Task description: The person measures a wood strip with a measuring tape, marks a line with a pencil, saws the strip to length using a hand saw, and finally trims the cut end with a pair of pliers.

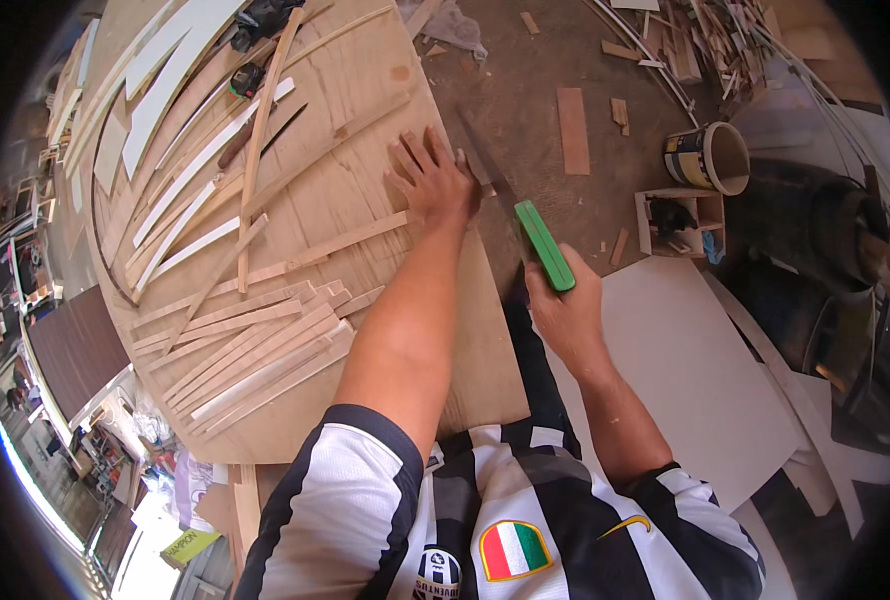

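Mostly hidden saw blade; right hand (568,312) grips green saw handle (544,245), left hand (433,182) spread flat on plywood board (345,190).

Just one head-mounted fisheye here, looking steeply down from above the worktop (295,200), close in, with edges curving and the floor (525,90) beyond.

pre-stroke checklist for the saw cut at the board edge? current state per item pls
1. Right hand gripping the green saw handle: ok.
2. Left hand flat on the plywood board, pinning it: ok.
3. Left fingers clear of the saw blade: not ok, blade runs right beside the hand.
4. Blade seated in a cut line: cannot tell, hand hides the contact.
5. Loose wood strips away from the cut: ok, they lie left of the arm.
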Demonstrator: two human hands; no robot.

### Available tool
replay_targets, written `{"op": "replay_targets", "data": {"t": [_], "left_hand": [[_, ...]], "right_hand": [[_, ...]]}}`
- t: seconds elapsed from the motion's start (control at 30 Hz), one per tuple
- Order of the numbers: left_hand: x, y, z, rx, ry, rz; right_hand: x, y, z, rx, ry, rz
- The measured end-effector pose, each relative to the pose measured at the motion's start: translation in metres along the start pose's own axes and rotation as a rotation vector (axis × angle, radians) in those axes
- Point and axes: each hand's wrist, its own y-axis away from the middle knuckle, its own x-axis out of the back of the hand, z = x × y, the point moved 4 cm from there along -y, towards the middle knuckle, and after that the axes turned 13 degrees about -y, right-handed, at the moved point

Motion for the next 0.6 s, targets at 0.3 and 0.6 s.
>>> {"op": "replay_targets", "data": {"t": [0.3, 0.6], "left_hand": [[-0.008, 0.002, 0.001, -0.01, -0.022, 0.017], [-0.008, 0.002, 0.001, -0.001, -0.015, 0.001]], "right_hand": [[0.005, -0.002, -0.006, 0.04, -0.01, 0.001], [0.005, 0.001, -0.017, 0.062, 0.033, -0.016]]}}
